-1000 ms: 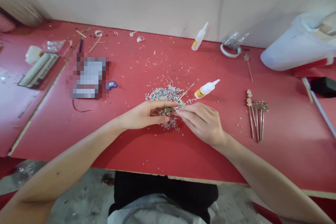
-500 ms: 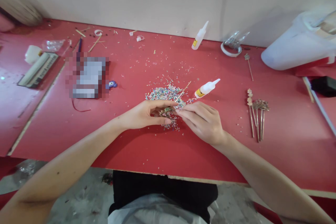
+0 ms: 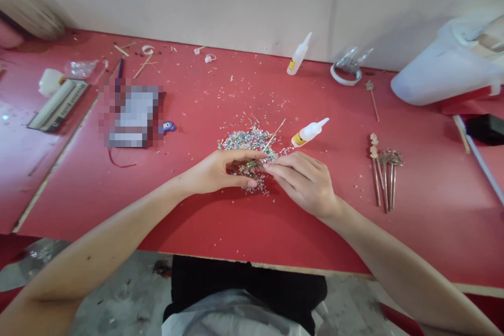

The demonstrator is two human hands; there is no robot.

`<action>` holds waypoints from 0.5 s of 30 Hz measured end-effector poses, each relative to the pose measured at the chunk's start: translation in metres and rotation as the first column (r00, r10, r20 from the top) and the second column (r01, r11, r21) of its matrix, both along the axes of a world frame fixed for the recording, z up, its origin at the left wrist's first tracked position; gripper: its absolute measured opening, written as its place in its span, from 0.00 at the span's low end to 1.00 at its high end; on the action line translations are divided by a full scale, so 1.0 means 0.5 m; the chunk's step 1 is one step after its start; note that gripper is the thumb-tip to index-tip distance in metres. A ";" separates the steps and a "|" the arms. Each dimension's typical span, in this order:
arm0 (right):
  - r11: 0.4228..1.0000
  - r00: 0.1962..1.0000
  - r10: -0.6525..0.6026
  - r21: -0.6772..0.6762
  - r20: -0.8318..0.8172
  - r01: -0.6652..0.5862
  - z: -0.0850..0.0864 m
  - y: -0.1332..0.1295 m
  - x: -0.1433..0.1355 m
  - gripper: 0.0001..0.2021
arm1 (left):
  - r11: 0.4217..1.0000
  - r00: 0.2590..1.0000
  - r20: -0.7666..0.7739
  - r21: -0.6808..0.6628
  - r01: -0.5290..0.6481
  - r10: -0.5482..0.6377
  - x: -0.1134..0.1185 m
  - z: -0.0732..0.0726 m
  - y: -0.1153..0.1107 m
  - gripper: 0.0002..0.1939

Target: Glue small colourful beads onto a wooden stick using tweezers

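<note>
My left hand [image 3: 216, 170] is closed around a hairpin with an ornate metallic head [image 3: 250, 168], which sits between thumb and fingers. A thin gold-coloured stick [image 3: 274, 135] sticks out beyond the index finger, in line with that head and seemingly its shaft. The fingertips of my right hand [image 3: 301, 178] are pinched together right at the ornament; whatever they grip is too small to make out. Beneath and behind both hands spreads a pile of small glittering rhinestones [image 3: 246, 138]. A white glue bottle [image 3: 309, 133] with a yellow label lies just beyond my right hand.
Several finished-looking hairpins [image 3: 388, 181] lie to the right, with a single one [image 3: 372, 100] farther back. Another glue bottle [image 3: 299, 55] stands by the wall near a tape roll [image 3: 346, 80]. A white container [image 3: 437, 65] is at right; a blurred-out device [image 3: 132, 115] lies left.
Almost nothing differs. The thin stick has tilted very slightly, while both hands keep their places at the ornament.
</note>
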State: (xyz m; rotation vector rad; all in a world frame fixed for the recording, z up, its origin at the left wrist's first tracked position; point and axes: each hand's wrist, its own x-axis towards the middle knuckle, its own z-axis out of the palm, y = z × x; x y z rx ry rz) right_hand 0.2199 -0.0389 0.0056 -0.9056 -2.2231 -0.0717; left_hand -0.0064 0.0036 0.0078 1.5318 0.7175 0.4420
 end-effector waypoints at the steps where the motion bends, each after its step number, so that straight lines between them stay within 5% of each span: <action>1: 1.000 1.000 0.001 -0.001 -0.005 -0.001 0.000 0.000 0.000 0.07 | 1.000 1.000 0.004 -0.001 0.000 0.000 0.000 0.000 0.000 0.31; 15: 0.992 0.994 -0.012 -0.123 -0.109 -0.001 -0.009 -0.004 0.000 0.07 | 1.000 1.000 0.009 0.011 -0.009 0.009 0.000 0.002 -0.001 0.30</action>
